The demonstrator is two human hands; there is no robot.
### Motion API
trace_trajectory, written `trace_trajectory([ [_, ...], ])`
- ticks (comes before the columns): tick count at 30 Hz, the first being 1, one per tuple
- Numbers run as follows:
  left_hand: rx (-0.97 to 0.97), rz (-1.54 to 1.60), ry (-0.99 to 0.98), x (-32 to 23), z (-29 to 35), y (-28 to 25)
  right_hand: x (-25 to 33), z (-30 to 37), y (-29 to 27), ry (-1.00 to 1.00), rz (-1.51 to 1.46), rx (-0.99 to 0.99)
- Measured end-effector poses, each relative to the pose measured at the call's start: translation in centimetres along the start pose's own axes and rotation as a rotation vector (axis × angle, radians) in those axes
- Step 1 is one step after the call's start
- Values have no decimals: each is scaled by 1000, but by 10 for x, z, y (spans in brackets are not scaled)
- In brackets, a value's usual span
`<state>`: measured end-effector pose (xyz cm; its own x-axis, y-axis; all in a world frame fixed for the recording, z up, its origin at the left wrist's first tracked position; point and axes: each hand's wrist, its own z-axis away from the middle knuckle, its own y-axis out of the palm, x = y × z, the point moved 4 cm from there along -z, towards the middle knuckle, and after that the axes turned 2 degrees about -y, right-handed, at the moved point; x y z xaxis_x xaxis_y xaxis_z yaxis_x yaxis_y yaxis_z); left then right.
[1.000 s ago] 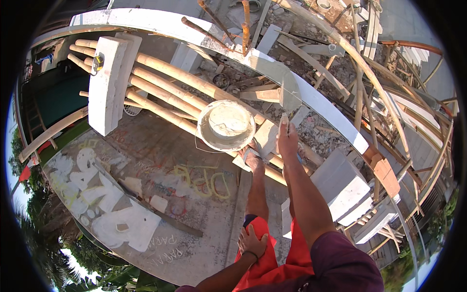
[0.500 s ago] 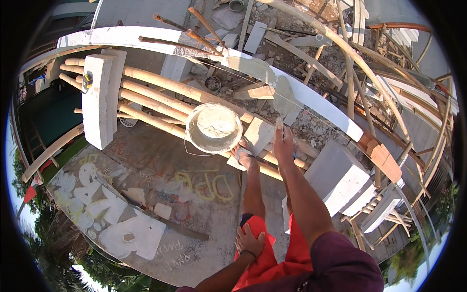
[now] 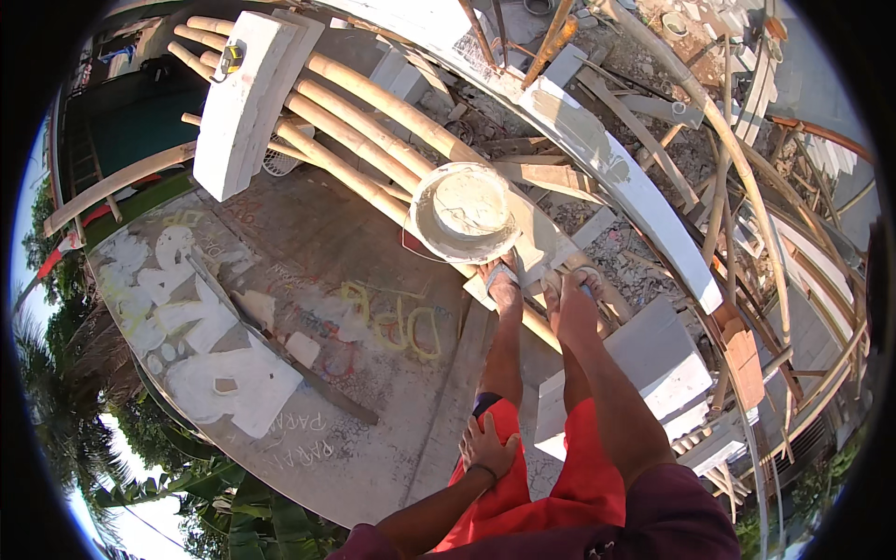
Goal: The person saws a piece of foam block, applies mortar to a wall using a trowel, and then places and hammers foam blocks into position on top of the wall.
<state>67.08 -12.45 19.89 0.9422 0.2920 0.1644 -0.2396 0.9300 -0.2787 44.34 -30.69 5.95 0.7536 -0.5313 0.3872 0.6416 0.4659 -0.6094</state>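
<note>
My left hand (image 3: 488, 446) lies spread on my left thigh, over the red shorts, and holds nothing. My right hand (image 3: 569, 313) is down beside my right foot, its fingers closed round a trowel's handle; the blade is hard to make out against the pale plank. Left of it a round bucket (image 3: 425, 224) of pale wet mortar stands on bamboo poles (image 3: 359, 121), touching the plank (image 3: 541, 233). Ahead runs a white block wall (image 3: 644, 196), with grey mortar (image 3: 579, 121) spread on part of its top.
Two white blocks (image 3: 247, 103) stand across the poles at the left, with a yellow tape measure (image 3: 231, 58) on top. More white blocks (image 3: 644, 350) are right of my legs. Rubble and loose timber lie beyond the wall. A painted concrete surface (image 3: 392, 373) is below the poles.
My right hand has drawn back from the wall top toward my foot, bringing the trowel away. My view has turned, so the bucket and wall sit further right. My left hand stays on the thigh.
</note>
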Motion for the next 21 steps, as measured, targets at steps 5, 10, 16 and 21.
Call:
trace_trajectory([
  [5, -14, 63, -22, 0, 6, 12, 86, -110, 53, -185, 234, 2],
  [10, 10, 87, -6, -7, 5, 20, 47, -166, 135, -367, 136, -13],
  [16, 5, 118, -50, -4, 8, 22, -2, -105, 53, -270, -134, 139],
  [21, -6, 65, -28, -9, 7, 21, -27, -94, 26, -84, -538, 485],
])
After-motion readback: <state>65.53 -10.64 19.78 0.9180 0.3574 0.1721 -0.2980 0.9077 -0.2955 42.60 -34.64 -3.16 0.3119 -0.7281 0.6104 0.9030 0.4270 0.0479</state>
